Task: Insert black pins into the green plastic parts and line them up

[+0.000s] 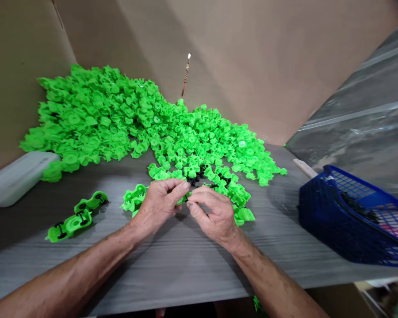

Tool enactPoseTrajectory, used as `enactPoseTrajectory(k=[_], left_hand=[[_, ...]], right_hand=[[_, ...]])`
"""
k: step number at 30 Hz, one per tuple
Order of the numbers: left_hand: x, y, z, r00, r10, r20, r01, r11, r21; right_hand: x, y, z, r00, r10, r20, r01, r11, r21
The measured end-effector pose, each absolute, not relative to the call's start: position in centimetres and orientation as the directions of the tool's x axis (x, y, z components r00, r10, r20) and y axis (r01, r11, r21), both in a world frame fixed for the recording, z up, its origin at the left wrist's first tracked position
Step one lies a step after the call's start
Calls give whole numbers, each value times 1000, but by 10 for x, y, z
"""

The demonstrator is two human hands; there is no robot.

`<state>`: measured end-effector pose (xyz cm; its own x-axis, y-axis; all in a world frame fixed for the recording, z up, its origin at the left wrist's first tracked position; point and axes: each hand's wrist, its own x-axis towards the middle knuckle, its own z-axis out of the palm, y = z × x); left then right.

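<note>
My left hand is closed around a small green plastic toy car part, mostly covered by the fingers. My right hand meets it from the right, thumb and forefinger pinched on a small black part at the green piece; its shape is largely hidden. Just beyond the hands lie loose black wheel axles among green pieces. Left of my left hand are green toy car bodies without visible wheels. Further left, a toy car chassis with black wheels touches another wheeled green piece.
A large heap of green plastic parts spreads along the cardboard wall. A thin stick stands up behind it. At right is a blue plastic basket holding black parts; a white container lies at left on the grey table.
</note>
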<state>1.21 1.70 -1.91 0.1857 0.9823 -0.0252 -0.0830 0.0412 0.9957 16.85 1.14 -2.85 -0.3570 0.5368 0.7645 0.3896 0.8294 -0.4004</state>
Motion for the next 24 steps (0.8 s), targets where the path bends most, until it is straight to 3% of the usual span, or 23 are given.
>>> enactPoseTrajectory(k=[7,24], left_hand=[[12,12,-12,152,984,91,38,-98,994],[18,7,-16,36,992,119,136,-123,983]], right_hand=[[166,9,-27,-324,537,779,384,827,-410],[154,8,-34,-202,614,763,410,760,-503]])
